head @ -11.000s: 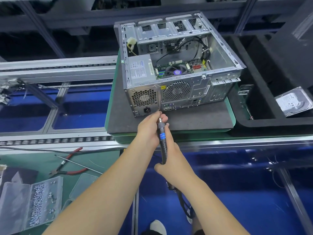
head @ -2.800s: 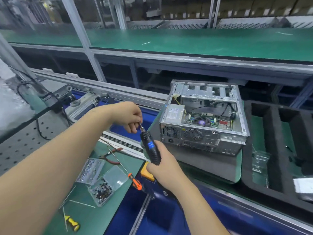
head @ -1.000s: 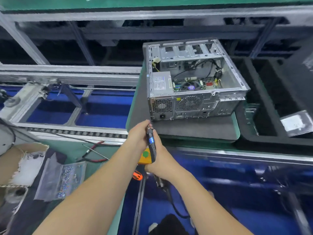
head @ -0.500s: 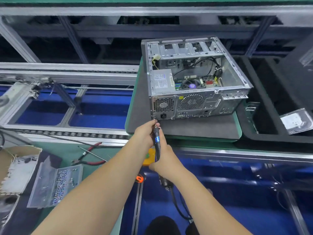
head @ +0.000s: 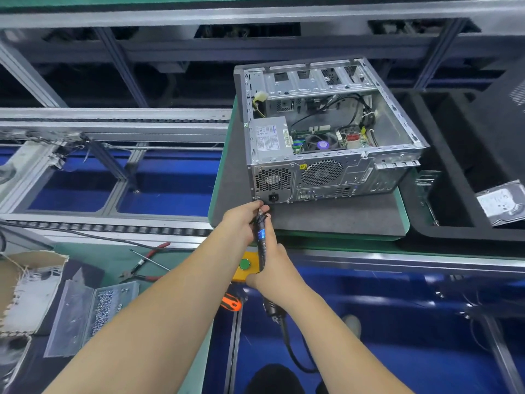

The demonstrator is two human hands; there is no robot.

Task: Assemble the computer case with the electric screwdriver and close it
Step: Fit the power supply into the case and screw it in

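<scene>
Sitting open-topped on the grey mat (head: 326, 220), the case (head: 326, 137) showed its rear panel to the camera, fans and power socket facing us. Right hand (head: 272, 273) was wrapped round the screwdriver (head: 261, 240) body, tip up at the case's lower-left rear corner. Left hand (head: 241, 220) pinched the shaft near the tip, steadying it. Off left lay a screw box (head: 93, 314) and red pliers (head: 147, 265).
</scene>
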